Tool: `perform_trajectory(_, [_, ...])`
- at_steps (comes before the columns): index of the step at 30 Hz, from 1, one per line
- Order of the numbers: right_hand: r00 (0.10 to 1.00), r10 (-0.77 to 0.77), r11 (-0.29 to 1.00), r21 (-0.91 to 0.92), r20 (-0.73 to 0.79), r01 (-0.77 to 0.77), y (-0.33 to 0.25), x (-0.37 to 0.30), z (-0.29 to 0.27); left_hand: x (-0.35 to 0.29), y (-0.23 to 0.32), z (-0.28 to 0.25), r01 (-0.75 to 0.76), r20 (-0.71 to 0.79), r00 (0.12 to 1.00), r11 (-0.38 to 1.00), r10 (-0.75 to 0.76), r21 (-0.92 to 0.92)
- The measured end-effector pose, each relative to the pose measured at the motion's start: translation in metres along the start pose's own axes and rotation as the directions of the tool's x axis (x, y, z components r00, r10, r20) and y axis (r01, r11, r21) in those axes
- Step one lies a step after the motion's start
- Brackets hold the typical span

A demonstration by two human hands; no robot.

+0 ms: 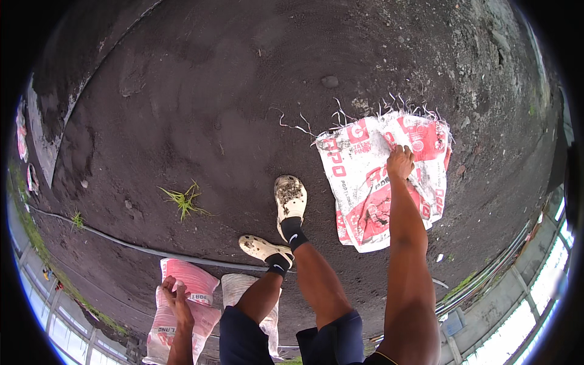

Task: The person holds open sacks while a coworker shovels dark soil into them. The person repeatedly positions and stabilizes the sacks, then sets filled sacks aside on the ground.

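While the right hand (399, 162) pinches the frayed top of the red-and-white woven sack (365, 194), its long axis hangs toward six o'clock; the left hand (176, 298) clasps a pink sack (191, 280) at seven o'clock.

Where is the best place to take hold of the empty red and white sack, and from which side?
Probably at the frayed open top edge of the empty sack, from above, where the right hand already pinches it. The sack hangs limp and flat there, so the loose woven cloth bunches easily between the fingers.
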State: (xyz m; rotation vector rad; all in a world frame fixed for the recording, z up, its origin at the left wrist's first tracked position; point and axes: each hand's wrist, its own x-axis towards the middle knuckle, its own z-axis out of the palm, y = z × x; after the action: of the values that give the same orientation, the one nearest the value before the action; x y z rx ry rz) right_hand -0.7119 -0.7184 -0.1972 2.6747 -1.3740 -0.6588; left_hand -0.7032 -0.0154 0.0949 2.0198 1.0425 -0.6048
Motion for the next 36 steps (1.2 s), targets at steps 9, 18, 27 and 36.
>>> perform_trajectory(9, [0.938,0.022,0.754,0.621,-0.347,0.212,0.094,-0.135,-0.214,-0.089,0.122,-0.057,-0.169,0.082,0.981,0.981,0.177,-0.094])
perform_trajectory(18, [0.911,-0.261,0.674,0.615,-0.32,0.409,0.112,-0.356,-0.548,-0.263,0.211,-0.21,-0.349,0.07,0.908,0.837,0.413,-0.422])
perform_trajectory(27, [0.575,-0.599,0.27,0.536,-0.557,0.8,-0.018,-0.517,-0.73,-0.361,0.186,-0.267,0.112,0.467,0.837,0.746,0.285,-0.656])
perform_trajectory(36, [0.449,-0.654,-0.113,0.665,-0.609,0.738,-0.149,-0.617,-0.807,-0.327,0.293,-0.252,0.534,0.589,0.718,0.249,0.371,-0.808])
